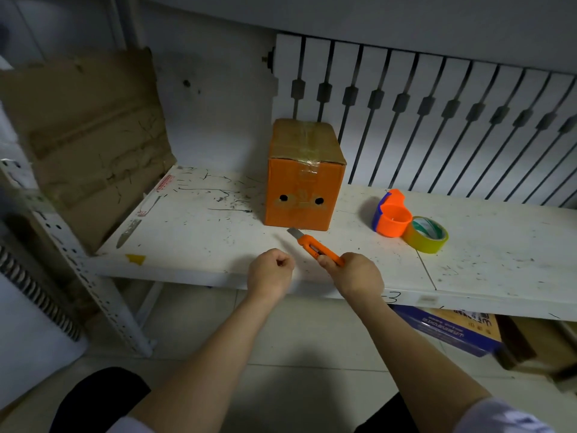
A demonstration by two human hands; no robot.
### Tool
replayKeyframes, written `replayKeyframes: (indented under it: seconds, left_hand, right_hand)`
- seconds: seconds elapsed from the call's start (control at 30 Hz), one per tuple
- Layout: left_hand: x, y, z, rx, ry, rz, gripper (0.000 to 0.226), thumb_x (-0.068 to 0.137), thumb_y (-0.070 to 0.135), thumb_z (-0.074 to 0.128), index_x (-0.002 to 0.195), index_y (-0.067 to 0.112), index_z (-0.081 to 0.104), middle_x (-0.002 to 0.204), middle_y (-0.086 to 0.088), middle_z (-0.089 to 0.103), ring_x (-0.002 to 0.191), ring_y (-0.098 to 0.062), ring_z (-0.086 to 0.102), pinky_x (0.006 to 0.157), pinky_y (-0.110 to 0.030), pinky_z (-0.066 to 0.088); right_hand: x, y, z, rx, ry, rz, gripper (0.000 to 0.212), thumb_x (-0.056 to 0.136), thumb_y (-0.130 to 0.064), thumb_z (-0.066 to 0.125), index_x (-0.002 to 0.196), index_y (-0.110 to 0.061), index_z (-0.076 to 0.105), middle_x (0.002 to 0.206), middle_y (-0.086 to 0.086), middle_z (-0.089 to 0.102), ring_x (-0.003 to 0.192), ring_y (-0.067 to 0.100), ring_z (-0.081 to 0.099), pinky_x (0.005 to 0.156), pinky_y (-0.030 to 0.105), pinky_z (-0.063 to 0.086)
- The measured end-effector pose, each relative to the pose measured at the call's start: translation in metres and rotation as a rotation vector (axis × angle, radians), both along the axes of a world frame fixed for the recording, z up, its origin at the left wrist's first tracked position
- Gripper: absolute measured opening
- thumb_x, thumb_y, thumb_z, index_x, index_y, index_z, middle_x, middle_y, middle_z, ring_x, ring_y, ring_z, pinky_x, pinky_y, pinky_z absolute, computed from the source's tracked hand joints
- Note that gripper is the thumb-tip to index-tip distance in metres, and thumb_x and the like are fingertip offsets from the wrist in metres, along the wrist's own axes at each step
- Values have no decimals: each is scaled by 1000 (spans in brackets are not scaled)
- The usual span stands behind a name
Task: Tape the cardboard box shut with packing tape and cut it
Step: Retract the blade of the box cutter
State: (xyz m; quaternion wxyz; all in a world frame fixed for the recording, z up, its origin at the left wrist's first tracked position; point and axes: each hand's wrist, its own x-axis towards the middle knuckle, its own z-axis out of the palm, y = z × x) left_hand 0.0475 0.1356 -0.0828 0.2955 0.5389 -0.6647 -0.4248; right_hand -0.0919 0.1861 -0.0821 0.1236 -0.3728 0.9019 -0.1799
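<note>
Here the orange cardboard box [304, 179] stands upright near the back of the white shelf [487, 270], its flaps already closed under a strip of clear tape [307, 151] that runs front to back across the top and laps down the front face. It looks light and fairly stiff, best steadied by a flat palm on the lid or a grip on its side walls. The right hand [354, 275] is wrapped around the handle of an orange utility knife [315, 245] whose bare blade is extended; the knife's long axis runs diagonally, tip aimed up and left toward the box's lower front edge, just short of it. The left hand [271, 270] is curled into a loose empty fist beside it. A tape dispenser [390, 218] and a yellowish tape roll [426, 234] sit to the right, apart from the box.
</note>
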Motion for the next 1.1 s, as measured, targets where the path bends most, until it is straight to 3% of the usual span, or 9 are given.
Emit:
replayKeyframes:
  seconds: [0.17, 0.27, 0.53, 0.77, 0.93, 1.1]
  left_hand:
    - [-3, 4, 4, -5, 6, -6, 16, 89, 15, 53, 93, 7, 67, 100, -9, 71, 92, -23, 62, 78, -30, 49]
    - [-6, 6, 6, -2, 17, -13, 16, 89, 15, 54, 93, 7, 68, 101, -8, 70, 93, -22, 62, 79, -30, 50]
    - [-13, 10, 7, -6, 19, -47, 16, 89, 14, 54, 94, 8, 68, 101, -7, 70, 91, -19, 60, 79, -28, 49]
    - [-26, 7, 11, -6, 12, -73, 11, 89, 15, 54, 86, 13, 64, 97, -5, 69, 85, -16, 57, 73, -24, 43]
    - [-36, 0, 12, -1, 10, -92, 12, 89, 16, 54, 86, 12, 64, 94, -3, 68, 88, -19, 60, 78, -29, 50]
    - [-47, -12, 12, -16, -10, -115, 17, 89, 18, 52, 91, 9, 66, 94, -2, 67, 91, -22, 62, 83, -35, 54]
  right_hand:
    - [-2, 5, 8, -2, 41, -86, 59, 73, -77, 43, 67, -20, 58, 62, 0, 56, 57, 14, 52, 54, 26, 40]
    - [-6, 10, 11, 0, 71, -95, 53, 81, -70, 41, 73, -20, 58, 61, -2, 51, 55, 12, 46, 50, 24, 34]
    - [-12, 14, 11, -32, 70, -79, 39, 91, -51, 42, 83, -17, 58, 62, -1, 49, 66, 16, 53, 59, 27, 42]
    - [-20, 10, 9, -51, 50, -24, 29, 95, -36, 43, 101, -12, 58, 81, 4, 56, 74, 18, 55, 69, 30, 47]
    - [-28, 2, 6, -55, -8, -35, 25, 97, -24, 44, 114, -9, 52, 95, 9, 58, 81, 21, 55, 75, 32, 48]
    - [-45, -13, 2, -67, -10, -67, 27, 96, -22, 46, 119, -8, 50, 116, 15, 59, 102, 30, 62, 88, 39, 50]
